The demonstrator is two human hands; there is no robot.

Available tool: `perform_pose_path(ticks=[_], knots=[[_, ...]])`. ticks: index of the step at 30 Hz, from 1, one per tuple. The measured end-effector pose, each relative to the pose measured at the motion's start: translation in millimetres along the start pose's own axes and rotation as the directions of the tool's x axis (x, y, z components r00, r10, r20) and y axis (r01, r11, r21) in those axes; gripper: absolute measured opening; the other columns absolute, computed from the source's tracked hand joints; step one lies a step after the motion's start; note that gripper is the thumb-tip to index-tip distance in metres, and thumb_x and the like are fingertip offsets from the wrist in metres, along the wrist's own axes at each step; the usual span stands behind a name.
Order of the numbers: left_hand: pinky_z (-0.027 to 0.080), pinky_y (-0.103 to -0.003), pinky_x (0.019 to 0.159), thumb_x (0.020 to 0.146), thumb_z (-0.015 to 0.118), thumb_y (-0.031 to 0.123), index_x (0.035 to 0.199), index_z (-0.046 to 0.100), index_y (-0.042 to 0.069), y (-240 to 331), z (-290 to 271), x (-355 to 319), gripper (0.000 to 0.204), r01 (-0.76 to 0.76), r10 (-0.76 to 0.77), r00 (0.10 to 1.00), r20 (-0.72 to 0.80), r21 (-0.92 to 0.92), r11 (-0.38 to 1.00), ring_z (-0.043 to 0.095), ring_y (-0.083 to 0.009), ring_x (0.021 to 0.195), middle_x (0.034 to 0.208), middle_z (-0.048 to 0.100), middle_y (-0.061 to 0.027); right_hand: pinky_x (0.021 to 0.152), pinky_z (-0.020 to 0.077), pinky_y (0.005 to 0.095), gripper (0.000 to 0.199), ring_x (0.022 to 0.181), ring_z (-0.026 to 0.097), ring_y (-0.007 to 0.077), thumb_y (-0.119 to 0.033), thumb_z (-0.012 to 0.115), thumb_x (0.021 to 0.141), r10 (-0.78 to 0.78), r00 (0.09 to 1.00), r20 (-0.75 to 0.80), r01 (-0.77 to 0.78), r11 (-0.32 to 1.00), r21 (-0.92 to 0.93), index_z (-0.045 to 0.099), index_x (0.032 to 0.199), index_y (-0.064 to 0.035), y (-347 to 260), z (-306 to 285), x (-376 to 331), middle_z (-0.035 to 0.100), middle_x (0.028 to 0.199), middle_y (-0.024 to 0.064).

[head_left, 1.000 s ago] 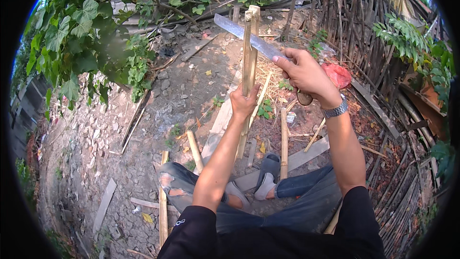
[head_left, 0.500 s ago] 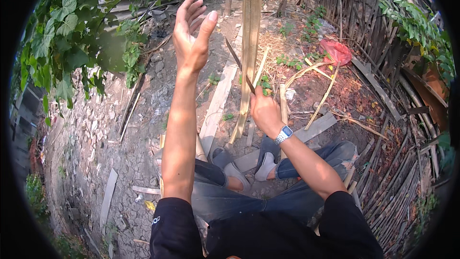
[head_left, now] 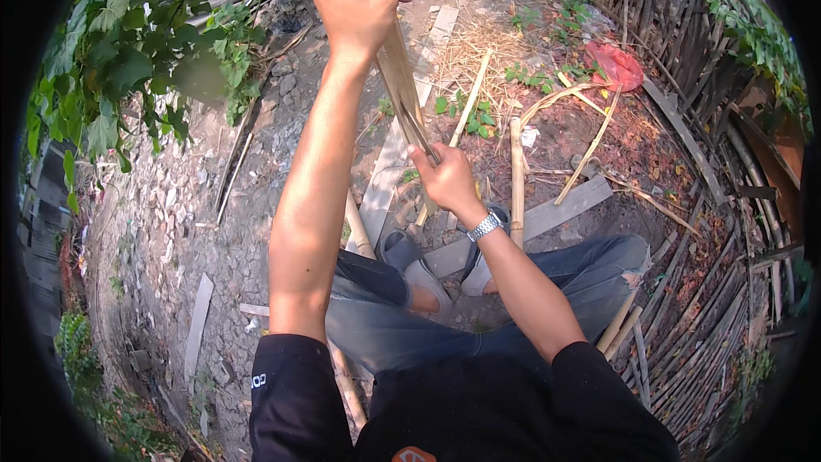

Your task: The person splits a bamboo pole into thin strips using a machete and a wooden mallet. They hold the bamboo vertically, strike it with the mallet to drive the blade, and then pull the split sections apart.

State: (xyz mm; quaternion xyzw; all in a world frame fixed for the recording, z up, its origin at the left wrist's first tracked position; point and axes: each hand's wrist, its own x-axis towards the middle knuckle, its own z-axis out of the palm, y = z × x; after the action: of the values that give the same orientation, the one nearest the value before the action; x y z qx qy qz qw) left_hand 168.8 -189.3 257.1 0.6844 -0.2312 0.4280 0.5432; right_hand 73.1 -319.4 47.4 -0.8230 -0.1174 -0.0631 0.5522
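Note:
My left hand (head_left: pixel 357 19) is closed around the upper part of a long split bamboo piece (head_left: pixel 397 68), which slants up to the left and runs past the top of the picture. My right hand (head_left: pixel 446 181) grips the handle of a knife (head_left: pixel 414 126). Its dark blade lies along the lower part of the bamboo piece. How deep the edge sits in the bamboo, if at all, I cannot tell.
A grey board (head_left: pixel 564 208) lies across the ground by my feet, near an upright bamboo pole (head_left: pixel 516 162). Farther off are a red plastic bag (head_left: pixel 614 67) and straw (head_left: pixel 487 38). Stacked sticks (head_left: pixel 676 359) line the right; leafy vines (head_left: pixel 103 60) hang at the left.
My left hand, open and raised beside the bamboo piece before, has closed around its upper part. The piece has gone from upright to leaning left. My right hand has shifted slightly left with the knife.

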Motion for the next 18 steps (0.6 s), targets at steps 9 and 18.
perform_pose_path(ticks=[9,18], knots=[[0.061,-0.032,0.059,0.096,0.07,0.01,0.117,0.058,-0.007,-9,-43,5,0.03,0.078,-0.067,0.996,0.057,-0.223,0.972,0.073,-0.0224,0.067,0.088,0.07,-0.0163,0.039,0.0288,0.026,0.027,0.044,0.045,0.0075,-0.021,0.076,0.085,0.209,0.813,0.544,-0.501,0.727,0.469,0.057,0.072,-0.0074,24,13,27,0.049,0.056,-0.0027],[0.056,-0.029,0.057,0.096,0.071,0.013,0.118,0.055,-0.004,-17,-46,10,0.033,0.117,-0.117,0.99,-0.079,-0.007,0.993,0.07,-0.0184,0.063,0.091,0.072,-0.0152,0.053,0.0502,0.0412,0.032,0.049,0.062,0.024,-0.025,0.069,0.091,0.029,0.975,0.222,-0.027,1.0,-0.013,0.064,0.08,0.0047,-5,8,29,0.06,0.056,0.0144]])
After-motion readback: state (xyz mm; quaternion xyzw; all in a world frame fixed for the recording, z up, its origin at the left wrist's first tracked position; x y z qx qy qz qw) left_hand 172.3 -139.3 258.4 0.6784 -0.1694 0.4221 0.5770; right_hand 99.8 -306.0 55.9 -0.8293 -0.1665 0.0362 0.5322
